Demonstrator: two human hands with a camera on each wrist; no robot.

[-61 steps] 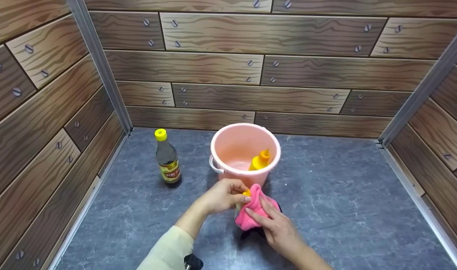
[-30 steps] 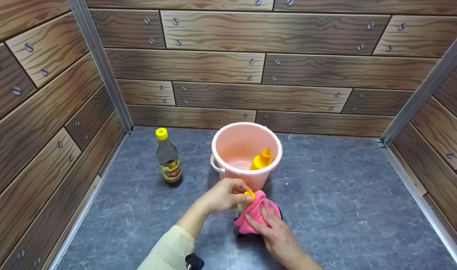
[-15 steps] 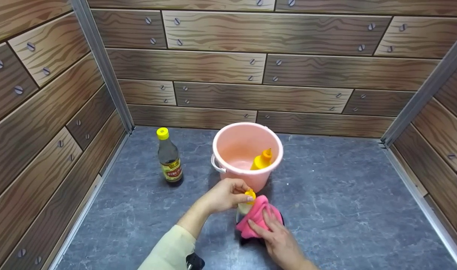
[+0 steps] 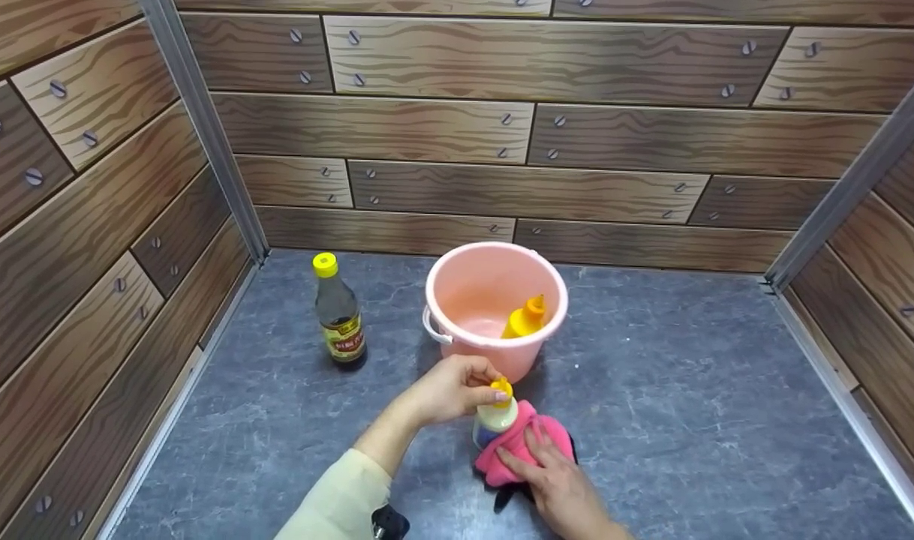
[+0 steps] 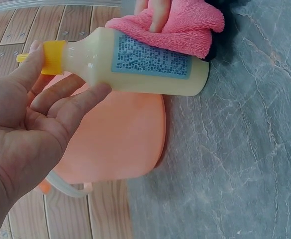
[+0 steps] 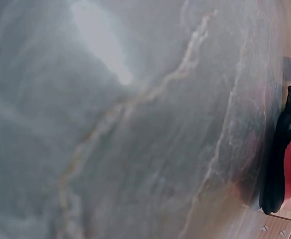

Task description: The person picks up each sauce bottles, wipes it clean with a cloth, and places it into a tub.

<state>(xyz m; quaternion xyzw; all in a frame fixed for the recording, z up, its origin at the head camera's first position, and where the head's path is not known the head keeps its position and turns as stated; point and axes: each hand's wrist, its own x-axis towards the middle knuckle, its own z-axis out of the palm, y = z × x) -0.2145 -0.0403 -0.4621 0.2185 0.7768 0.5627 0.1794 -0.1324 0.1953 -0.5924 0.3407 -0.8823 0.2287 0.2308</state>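
Note:
My left hand (image 4: 451, 391) pinches the yellow cap (image 5: 54, 58) of a pale cream squeeze bottle (image 5: 100, 59), with the thumb on top and other fingers behind. The bottle stands upright on the grey surface, a blue printed label facing the left wrist camera. Against its right side my right hand (image 4: 566, 486) holds a fluffy pink cloth (image 4: 553, 432), fingers spread over it and thumb on the left. A black part (image 6: 277, 164) shows along the cloth's underside. The right wrist view catches only a blurred edge of that hand.
A pink bucket (image 4: 494, 360) with a pale handle stands just behind the bottle. Inside leans a yellow squeeze bottle (image 4: 523, 322). To the left stands a dark sauce bottle (image 4: 337, 304) with a yellow cap. Wood-patterned walls (image 4: 442, 131) enclose the grey marbled surface (image 4: 697, 420).
My right hand has moved the pink cloth down and to the right along the bottle, uncovering its neck, shoulder and label. My left hand stays on the cap.

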